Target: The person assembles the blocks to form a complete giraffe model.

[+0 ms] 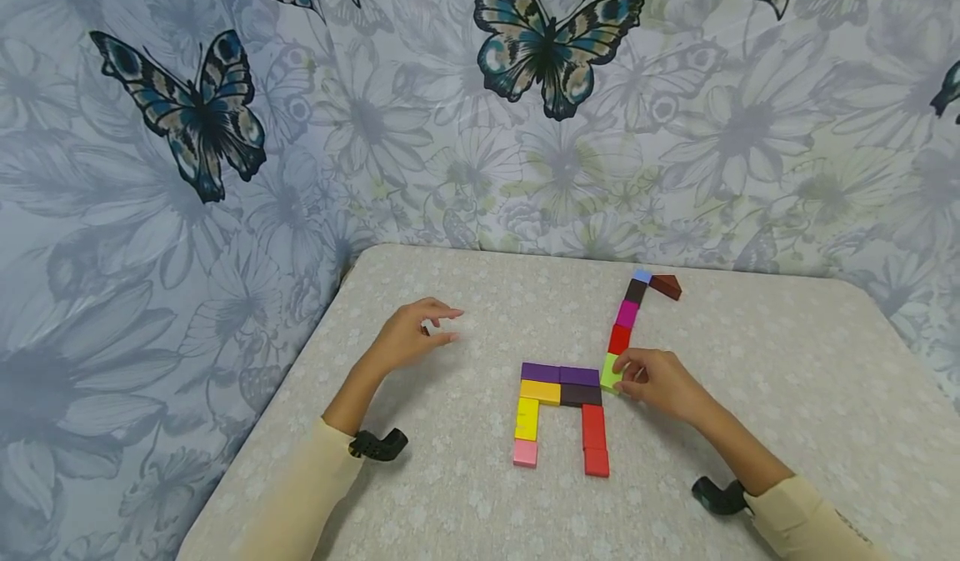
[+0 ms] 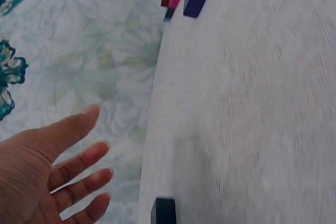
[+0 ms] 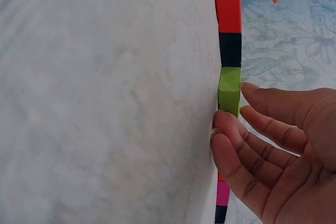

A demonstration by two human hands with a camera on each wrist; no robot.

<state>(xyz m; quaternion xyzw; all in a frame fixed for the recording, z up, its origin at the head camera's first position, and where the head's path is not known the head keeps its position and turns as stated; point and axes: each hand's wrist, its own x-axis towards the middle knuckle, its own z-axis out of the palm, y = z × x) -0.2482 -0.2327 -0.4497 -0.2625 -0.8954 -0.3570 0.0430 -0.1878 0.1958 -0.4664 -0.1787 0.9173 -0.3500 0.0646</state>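
My right hand (image 1: 660, 382) pinches a lime-green block (image 1: 609, 371) with thumb and fingertips, at the base of a slanting row. Above it run red (image 1: 619, 339), magenta (image 1: 627, 314), dark (image 1: 635, 293) and light-blue (image 1: 642, 276) blocks, with a brown triangular block (image 1: 666, 286) at the top right. Left of the green block, two purple blocks (image 1: 541, 372) lie over an orange-yellow block (image 1: 539, 392) and a dark block (image 1: 580, 395). Below hang yellow (image 1: 527, 419), pink (image 1: 525, 453) and two red blocks (image 1: 594, 428). My left hand (image 1: 408, 336) hovers, empty, fingers apart.
The blocks lie on a table with a pale patterned cover (image 1: 465, 511). Behind and to the left hangs a floral cloth with butterflies (image 1: 555, 44). A black wrist camera (image 1: 378, 444) sits on my left wrist, another (image 1: 717, 496) on my right.
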